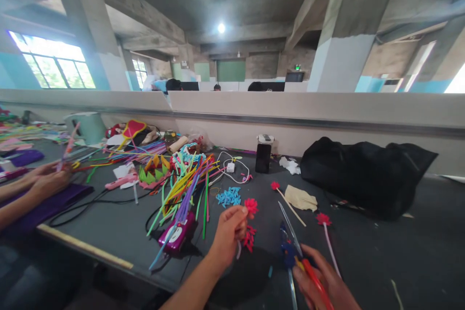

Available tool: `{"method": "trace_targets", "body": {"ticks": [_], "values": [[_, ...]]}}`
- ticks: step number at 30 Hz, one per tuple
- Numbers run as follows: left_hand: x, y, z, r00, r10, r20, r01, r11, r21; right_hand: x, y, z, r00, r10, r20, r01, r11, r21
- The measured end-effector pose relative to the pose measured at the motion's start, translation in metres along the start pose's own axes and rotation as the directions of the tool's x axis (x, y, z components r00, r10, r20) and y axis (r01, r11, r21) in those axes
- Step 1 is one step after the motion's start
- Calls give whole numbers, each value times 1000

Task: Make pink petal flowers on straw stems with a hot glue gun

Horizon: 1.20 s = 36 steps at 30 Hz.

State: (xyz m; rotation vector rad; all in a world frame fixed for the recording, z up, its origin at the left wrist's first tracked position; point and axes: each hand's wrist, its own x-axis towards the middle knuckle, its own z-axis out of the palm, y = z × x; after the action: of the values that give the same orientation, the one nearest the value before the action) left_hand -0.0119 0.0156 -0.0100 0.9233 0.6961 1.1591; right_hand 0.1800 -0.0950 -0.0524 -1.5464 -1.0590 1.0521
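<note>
My left hand [228,235] is closed in a pinch, holding a red pipe-cleaner flower [251,206] upright above the table. A pale stem end [239,250] shows below the fingers. My right hand [323,276] is closed around the red handle of scissors [293,227], whose blades point away from me. Beside the blades lies a dark blue object [286,251] that I cannot make out. Short red pieces [249,238] are piled just beyond my left hand, with blue pieces [228,196] behind them. Two more red flowers on stems [275,186] [324,219] rest to the right.
Coloured pipe cleaners [181,189] lie across a purple box-like device [178,233]. Behind are a white cable [230,167], a dark phone [263,158] standing upright and a black bag [363,174]. At left, a co-worker's hands [51,179] hold a pinkish stick.
</note>
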Motion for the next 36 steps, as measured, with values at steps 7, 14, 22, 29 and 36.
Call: {"method": "trace_targets", "body": {"ticks": [7, 14, 22, 29, 36], "values": [[2, 2, -8, 999, -27, 26, 30, 990, -135, 52, -4, 5, 973, -85, 214, 87, 996, 2], [-1, 5, -10, 997, -55, 47, 64, 977, -204, 117, -26, 20, 978, -115, 176, 189, 850, -492], [-2, -1, -10, 994, -75, 83, 93, 968, -234, 163, -42, 44, 978, -84, 192, 204, 601, -773], [-7, 2, -7, 990, -95, 103, 116, 969, -220, 190, -46, 73, 976, -106, 193, 219, 412, -885], [-11, -4, -9, 987, -115, 114, 136, 971, -196, 236, -73, 107, 975, -172, 138, 182, 273, -945]]}}
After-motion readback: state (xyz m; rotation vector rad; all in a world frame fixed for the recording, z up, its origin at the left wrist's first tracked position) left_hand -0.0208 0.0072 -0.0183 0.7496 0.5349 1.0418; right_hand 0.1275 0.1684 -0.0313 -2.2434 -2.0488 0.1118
